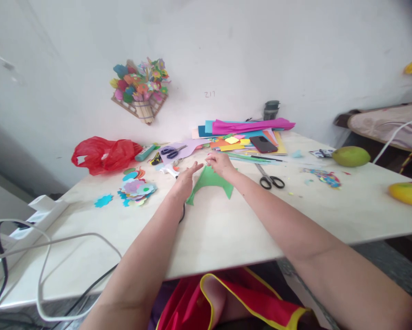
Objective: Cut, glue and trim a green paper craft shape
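Observation:
My left hand (188,179) is at the left edge of a cut sheet of green paper (211,178), fingers stretched out toward the right and holding nothing that I can see. Over the paper's far edge, my right hand (221,164) has its fingertips pinched together. Whatever is between them is too small to make out. Just left of my left hand lies a white glue gun (169,170), its black cord partly hidden behind my wrist. Black-handled scissors (270,178) rest to the right of my right hand.
Paper flower shapes (135,189), a red plastic bag (104,156) and purple-handled scissors (171,151) lie left. Coloured sheets (250,126) and a phone (263,144) are at the back. A green mango (351,156) sits right; a power strip (23,236) with cables occupies the left edge.

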Demonstrator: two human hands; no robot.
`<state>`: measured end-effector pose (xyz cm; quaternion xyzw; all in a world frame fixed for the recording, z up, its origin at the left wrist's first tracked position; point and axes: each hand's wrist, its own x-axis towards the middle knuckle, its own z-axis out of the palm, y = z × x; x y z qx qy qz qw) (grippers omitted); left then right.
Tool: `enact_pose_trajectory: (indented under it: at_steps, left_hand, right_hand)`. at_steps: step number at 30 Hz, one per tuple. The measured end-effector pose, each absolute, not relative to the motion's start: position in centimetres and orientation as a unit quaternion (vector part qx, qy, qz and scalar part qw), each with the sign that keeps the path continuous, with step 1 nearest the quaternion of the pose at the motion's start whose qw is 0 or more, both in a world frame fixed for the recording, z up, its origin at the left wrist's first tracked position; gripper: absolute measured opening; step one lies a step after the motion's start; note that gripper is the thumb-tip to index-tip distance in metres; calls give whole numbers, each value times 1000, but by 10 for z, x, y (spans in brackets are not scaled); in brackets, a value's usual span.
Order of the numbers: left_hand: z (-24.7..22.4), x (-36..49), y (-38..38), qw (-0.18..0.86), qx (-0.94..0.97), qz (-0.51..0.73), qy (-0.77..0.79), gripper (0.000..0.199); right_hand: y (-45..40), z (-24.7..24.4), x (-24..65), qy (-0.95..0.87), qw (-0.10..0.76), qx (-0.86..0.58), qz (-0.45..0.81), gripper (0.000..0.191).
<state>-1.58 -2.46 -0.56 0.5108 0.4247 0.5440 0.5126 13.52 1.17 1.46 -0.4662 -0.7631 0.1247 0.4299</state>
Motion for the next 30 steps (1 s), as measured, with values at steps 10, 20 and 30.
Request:
enact_pose_trajectory:
  at_steps: [10,20,30]
  left_hand:
    - [1,-15,-31,536,494,550,408,29]
    - [1,-10,-31,539,489,550,411,30]
    - [3,-15,-32,605,464,532,370,31]
  right_hand:
    - [7,16,132,-803,387,-448,69,17]
    - [-13,22,126,-830,263,-486,-75,28]
    - [-4,23,127,-767,385,-508,76,19]
